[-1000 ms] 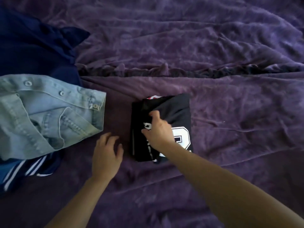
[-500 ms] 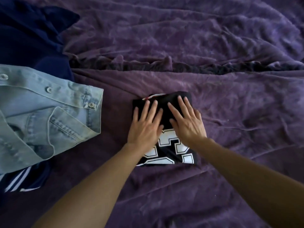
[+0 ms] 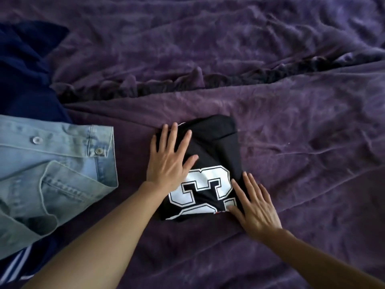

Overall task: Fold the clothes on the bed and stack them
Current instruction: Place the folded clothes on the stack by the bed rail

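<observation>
Now, from the head view, we have the folded black jersey point(image 3: 218, 147) lying near the middle of the purple bed point(image 3: 291, 122), its white number facing up. Our left hand point(image 3: 168, 161) presses flat on its upper-left part, fingers straight and spread. Our right hand point(image 3: 256, 207) lies flat at its lower-right corner, fingers partly on the cloth and partly on the bed. Neither grip is closed: both are fully open and have hold of nothing, only pressing. To the left, well apart from the jersey, a light denim jacket point(image 3: 52, 174) lies unfolded over a navy garment point(image 3: 25, 80) and a blue piece with white stripes point(image 3: 14, 265). We judge that we are flattening the finished fold, with the rest not yet folded. The upper-right layer looks lifted and loose, so once we let go it may spring open. The soft, rumpled bed gives little support, and a lift from one side only could let the layers slide apart. Stacking stiff denim on it could also topple it.
</observation>
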Motion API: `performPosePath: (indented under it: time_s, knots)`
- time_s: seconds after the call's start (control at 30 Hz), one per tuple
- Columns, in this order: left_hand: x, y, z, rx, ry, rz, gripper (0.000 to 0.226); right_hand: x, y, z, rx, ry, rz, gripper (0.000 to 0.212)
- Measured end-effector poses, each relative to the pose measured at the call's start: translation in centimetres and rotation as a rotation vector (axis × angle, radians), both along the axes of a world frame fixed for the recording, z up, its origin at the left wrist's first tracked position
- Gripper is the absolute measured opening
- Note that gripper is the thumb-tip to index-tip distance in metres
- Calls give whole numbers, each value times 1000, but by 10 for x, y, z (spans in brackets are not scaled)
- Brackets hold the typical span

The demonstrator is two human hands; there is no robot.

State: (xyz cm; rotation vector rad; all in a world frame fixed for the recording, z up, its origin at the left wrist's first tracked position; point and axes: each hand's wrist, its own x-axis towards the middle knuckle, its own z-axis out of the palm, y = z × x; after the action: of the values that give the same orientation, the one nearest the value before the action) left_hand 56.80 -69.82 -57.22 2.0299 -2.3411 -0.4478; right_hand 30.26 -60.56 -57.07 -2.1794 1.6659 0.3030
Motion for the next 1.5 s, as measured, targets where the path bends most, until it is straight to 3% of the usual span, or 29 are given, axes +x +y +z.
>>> performPosePath:
  time_s: [0.13, 0.2, 0.27, 0.33, 0.4, 0.47, 0.6, 0.73, 0.8, 0.83, 0.93, 1.03, 1.1, 1.23, 1.33, 1.5]
  knots:
    - [9, -29, 15, -12, 112, 127, 71, 22, -73, 26, -56, -245, -277, 72]
    - [8, -40, 22, 76, 141, 113, 78, 43, -122, 31, -19, -319, -353, 92]
    - [6, -45, 30, 236, 175, 132, 90, 65, -157, 36, 91, -238, -238, 116]
    - [7, -45, 40, 386, 177, 195, 92, 78, -172, 40, 203, -116, -124, 124]
    - [9, -38, 54, 468, 126, 221, 76, 78, -168, 51, 254, -71, -81, 116]
    - [7, -26, 73, 490, 100, 194, 62, 68, -152, 72, 202, -62, -29, 94]
    - [-14, 4, 126, 306, 18, -88, 64, 29, -93, 125, -36, -175, 30, 50]
    - [-67, 38, 180, 297, 180, -166, 57, -33, -39, 170, -208, -425, 35, 35]
    - [-103, 54, 205, 292, 247, -156, 54, -69, -22, 195, -269, -462, 35, 26]
    - [-122, 60, 218, 272, 268, -169, 62, -89, -15, 208, -310, -455, 48, 24]
    - [-181, 73, 254, 198, 368, -168, 114, -153, -3, 252, -399, -418, 130, 26]
    - [-244, 79, 292, 150, 414, -190, 134, -218, 7, 301, -449, -387, 201, 31]
    - [-290, 81, 315, 156, 357, -268, 126, -262, 17, 331, -468, -352, 236, 32]
    - [-384, 95, 353, -3, 196, -431, 66, -350, 49, 376, -496, -280, 237, 38]
    - [-448, 105, 362, -103, 170, -560, 67, -412, 77, 393, -515, -265, 137, 43]
    - [-535, 128, 379, 149, 448, -462, 56, -501, 114, 399, -468, -313, -118, 58]
